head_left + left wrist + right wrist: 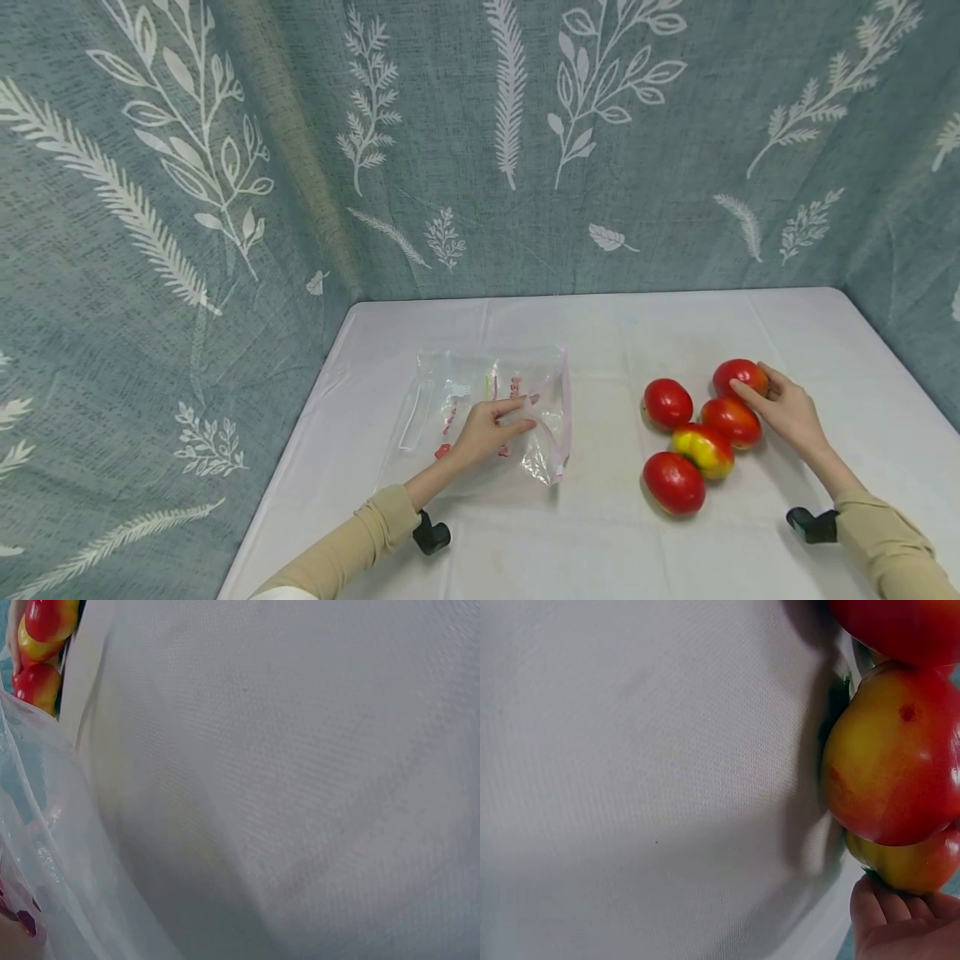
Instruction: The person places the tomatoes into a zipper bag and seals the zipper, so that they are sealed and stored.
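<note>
1. The far red fruit (737,377) sits on the right side of the worktop (592,533); seen from the head camera, with twelve o'clock at the far edge, it is the farthest of five fruits.
2. The right hand (791,408) grips it from its four o'clock side, thumb in front and fingers curled round it.
3. At six o'clock from it, close by, lies the middle red fruit (731,422); whether the two touch cannot be told.
4. At seven o'clock comes the yellow-and-red fruit (702,450), against the middle one, and beyond it the near red fruit (675,483).
5. Between eight and nine o'clock lies the left red fruit (667,405).
6. Well apart, near nine o'clock, the clear bag (442,392) lies with red print and a pinkish edge towards the fruits.
7. The left hand (487,429) reaches over the bag, its thumb and fingers pinching the film.
8. Both arms wear tan sleeves (352,533) and black wrist devices (431,533).
9. At twelve o'clock hangs a blue-green cloth (450,150) with white leaves.
</note>
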Motion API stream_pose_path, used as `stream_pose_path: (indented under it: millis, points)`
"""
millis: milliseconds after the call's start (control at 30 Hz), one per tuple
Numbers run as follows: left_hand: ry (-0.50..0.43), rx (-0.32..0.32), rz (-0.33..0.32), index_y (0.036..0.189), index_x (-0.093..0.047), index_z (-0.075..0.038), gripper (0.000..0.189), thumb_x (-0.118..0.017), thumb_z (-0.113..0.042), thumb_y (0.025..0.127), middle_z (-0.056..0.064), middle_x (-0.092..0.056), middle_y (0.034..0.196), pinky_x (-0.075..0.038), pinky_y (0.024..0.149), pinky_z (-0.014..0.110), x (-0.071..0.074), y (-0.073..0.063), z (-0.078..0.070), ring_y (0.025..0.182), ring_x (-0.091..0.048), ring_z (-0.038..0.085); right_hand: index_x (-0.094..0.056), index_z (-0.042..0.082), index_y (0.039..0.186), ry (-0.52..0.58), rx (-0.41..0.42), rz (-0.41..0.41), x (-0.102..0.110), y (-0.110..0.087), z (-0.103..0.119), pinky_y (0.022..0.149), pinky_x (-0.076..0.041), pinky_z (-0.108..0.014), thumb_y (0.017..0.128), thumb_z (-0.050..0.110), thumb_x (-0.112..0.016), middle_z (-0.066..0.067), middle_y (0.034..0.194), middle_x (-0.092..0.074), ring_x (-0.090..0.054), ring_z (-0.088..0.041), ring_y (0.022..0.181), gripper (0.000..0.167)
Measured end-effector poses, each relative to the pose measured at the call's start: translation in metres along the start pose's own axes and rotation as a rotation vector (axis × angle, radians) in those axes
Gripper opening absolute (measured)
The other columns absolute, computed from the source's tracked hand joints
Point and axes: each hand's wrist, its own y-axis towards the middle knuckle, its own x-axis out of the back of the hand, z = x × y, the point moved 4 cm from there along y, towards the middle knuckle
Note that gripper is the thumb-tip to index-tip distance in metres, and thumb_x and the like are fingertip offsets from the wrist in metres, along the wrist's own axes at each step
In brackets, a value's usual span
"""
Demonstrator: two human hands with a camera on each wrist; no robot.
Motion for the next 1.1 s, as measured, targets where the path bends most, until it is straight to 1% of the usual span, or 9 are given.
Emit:
stream_pose_path:
  millis: [100,200,333,400,467,633,667,800,1100]
  points:
    - [0.008,0.005,-0.010,0.117,-0.067,-0.004,0.038,-0.074,-0.014,0.081,0.016,-0.063,0.123,-0.028,0.041,0.015,0.000,-0.001,-0.001,0.036,-0.021,-0.006,-0.010,-0.009,0.147,0.005,-0.006,-0.002,0.000,0.000,0.000,0.096,-0.037,-0.065,0.094,0.052,-0.046,-0.042,0.143,-0.022,-0.030,-0.057,0.125,0.088]
    - [0.006,0.017,-0.011,0.118,-0.066,-0.003,0.039,-0.073,-0.012,0.081,0.018,-0.062,0.123,-0.030,0.042,0.014,-0.001,-0.003,-0.006,0.036,-0.022,-0.009,-0.010,-0.009,0.147,0.009,-0.014,-0.005,0.000,-0.001,0.000,0.096,-0.037,-0.064,0.094,0.052,-0.046,-0.042,0.143,-0.022,-0.030,-0.057,0.125,0.088]
    - [-0.014,0.020,0.007,0.118,-0.064,0.003,0.037,-0.070,-0.007,0.083,0.023,-0.060,0.123,-0.033,0.042,0.014,0.003,-0.009,-0.025,0.035,-0.028,-0.006,-0.011,-0.008,0.147,0.012,-0.022,-0.017,-0.001,-0.001,0.000,0.095,-0.038,-0.063,0.094,0.052,-0.046,-0.041,0.143,-0.023,-0.031,-0.057,0.125,0.087]
    - [-0.021,0.019,0.011,0.118,-0.063,0.005,0.037,-0.069,-0.005,0.084,0.025,-0.060,0.122,-0.034,0.042,0.014,0.004,-0.011,-0.032,0.036,-0.029,-0.003,-0.012,-0.008,0.147,0.013,-0.023,-0.024,-0.001,-0.001,0.000,0.095,-0.039,-0.063,0.094,0.052,-0.046,-0.041,0.142,-0.023,-0.031,-0.056,0.124,0.087]
    - [-0.019,0.026,0.007,0.119,-0.063,0.004,0.037,-0.070,-0.006,0.083,0.024,-0.060,0.123,-0.034,0.042,0.014,0.003,-0.010,-0.028,0.036,-0.030,-0.004,-0.012,-0.008,0.147,0.015,-0.023,-0.029,-0.001,-0.001,0.000,0.095,-0.039,-0.062,0.094,0.052,-0.047,-0.041,0.142,-0.024,-0.032,-0.056,0.124,0.087]
    - [-0.002,0.035,-0.011,0.119,-0.065,-0.003,0.040,-0.073,-0.012,0.081,0.018,-0.062,0.124,-0.031,0.042,0.014,0.000,-0.003,-0.005,0.035,-0.026,-0.007,-0.013,-0.008,0.147,0.021,-0.021,-0.037,-0.002,-0.002,0.000,0.095,-0.040,-0.062,0.094,0.052,-0.047,-0.041,0.143,-0.025,-0.032,-0.056,0.124,0.087]
    - [-0.002,0.032,-0.010,0.119,-0.066,-0.004,0.040,-0.074,-0.013,0.081,0.017,-0.062,0.123,-0.032,0.041,0.014,-0.001,-0.003,-0.002,0.035,-0.027,-0.006,-0.013,-0.008,0.147,0.023,-0.021,-0.038,-0.002,-0.002,0.000,0.095,-0.040,-0.062,0.094,0.051,-0.047,-0.041,0.143,-0.025,-0.032,-0.056,0.124,0.087]
    - [-0.003,0.015,-0.005,0.118,-0.066,-0.003,0.041,-0.074,-0.016,0.081,0.017,-0.063,0.123,-0.031,0.041,0.015,0.000,-0.001,0.001,0.035,-0.026,-0.004,-0.013,-0.007,0.147,0.025,-0.022,-0.043,-0.001,-0.002,0.000,0.095,-0.040,-0.062,0.094,0.051,-0.047,-0.040,0.143,-0.025,-0.032,-0.056,0.124,0.086]
    - [0.020,-0.018,-0.017,0.117,-0.066,0.000,0.039,-0.074,-0.015,0.081,0.018,-0.063,0.122,-0.028,0.045,0.015,0.001,-0.001,-0.001,0.041,-0.019,-0.004,-0.012,-0.007,0.148,0.047,-0.020,-0.082,0.005,-0.003,0.003,0.094,-0.039,-0.062,0.095,0.050,-0.046,-0.040,0.144,-0.024,-0.032,-0.057,0.125,0.085]
